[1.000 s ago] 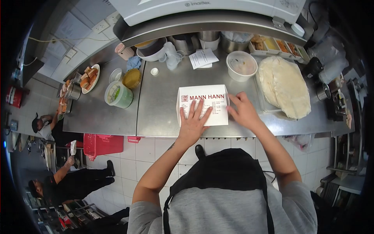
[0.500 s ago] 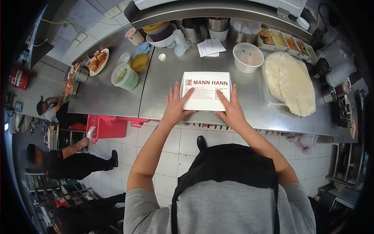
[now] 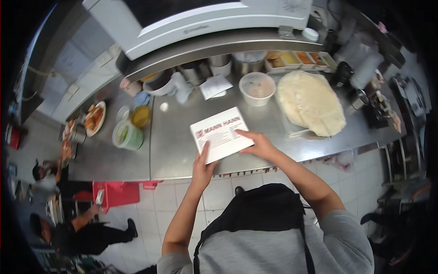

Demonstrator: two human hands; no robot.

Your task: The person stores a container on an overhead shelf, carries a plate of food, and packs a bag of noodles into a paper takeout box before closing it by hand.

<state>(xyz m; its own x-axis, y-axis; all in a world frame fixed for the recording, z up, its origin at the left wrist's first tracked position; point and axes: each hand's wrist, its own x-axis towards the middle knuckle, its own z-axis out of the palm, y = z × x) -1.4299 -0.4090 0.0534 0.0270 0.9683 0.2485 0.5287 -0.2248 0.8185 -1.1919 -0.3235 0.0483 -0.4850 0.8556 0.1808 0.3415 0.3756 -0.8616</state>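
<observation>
A white box (image 3: 221, 137) with red MANN HANN lettering is tilted counter-clockwise near the front edge of the steel counter (image 3: 178, 155). My left hand (image 3: 203, 166) grips its lower left side, one finger lying on the lid. On the right side, my right hand (image 3: 259, 145) holds it with a finger over the top and the thumb at the front. Whether the box touches the counter I cannot tell. Behind it are a lidded round tub (image 3: 257, 89) and some paper slips (image 3: 216, 86).
Flat dough-like sheets (image 3: 311, 102) lie in a tray at the right. Ingredient trays (image 3: 303, 59) stand behind. Toward the left are a green-tinted tub (image 3: 128, 135) and a plate of food (image 3: 95, 119). Two people stand at the left beside a red bin (image 3: 121, 194).
The box has turned counter-clockwise, held between both my hands. Earlier my left hand lay spread on its lid and my right hand was at its side. The camera view has shifted and tilted.
</observation>
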